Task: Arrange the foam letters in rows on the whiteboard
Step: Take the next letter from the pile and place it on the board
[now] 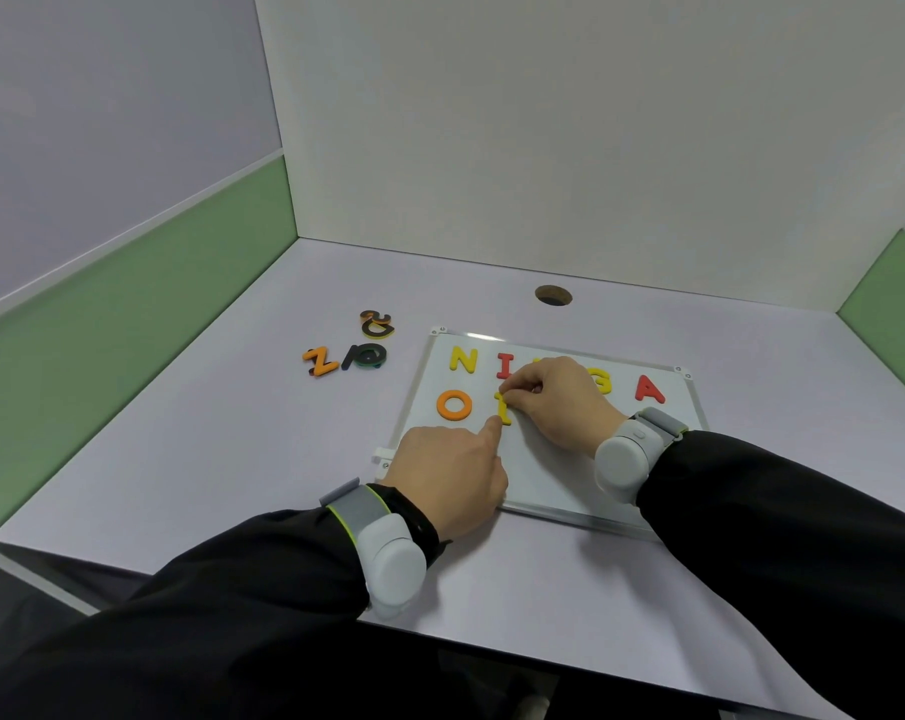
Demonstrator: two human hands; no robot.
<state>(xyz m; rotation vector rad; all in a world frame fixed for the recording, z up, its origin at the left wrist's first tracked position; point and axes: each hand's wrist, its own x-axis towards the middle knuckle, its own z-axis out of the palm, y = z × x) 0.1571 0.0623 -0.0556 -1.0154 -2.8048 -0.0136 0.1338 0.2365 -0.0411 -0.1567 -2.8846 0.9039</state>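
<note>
Yellow letter (503, 409) btwn both grips: R (554, 402) pinches top, L fingertip (493, 424) at bottom.

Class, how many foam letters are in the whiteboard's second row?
2: an orange O at the left and a yellow letter beside it, touched by both hands' fingers. The hands may hide others.

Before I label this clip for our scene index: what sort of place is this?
Probably a partitioned study or work desk: a pale desk walled by white and green dividers, with a cable hole near the back. A small whiteboard lies on it.
</note>
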